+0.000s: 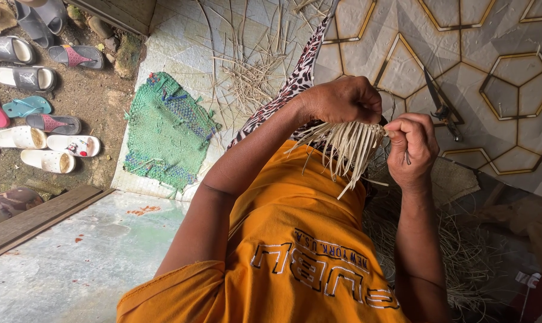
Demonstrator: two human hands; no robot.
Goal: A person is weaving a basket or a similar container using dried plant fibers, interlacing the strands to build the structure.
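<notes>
Now both hands, left hand (342, 98) & right hand (411, 149), grip pale straw strips (345, 146).

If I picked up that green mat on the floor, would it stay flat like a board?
Probably not. The green woven mat looks thin, with frayed, wavy edges, so it would likely flop and bend. It probably weighs little, being loosely woven strands.
</notes>
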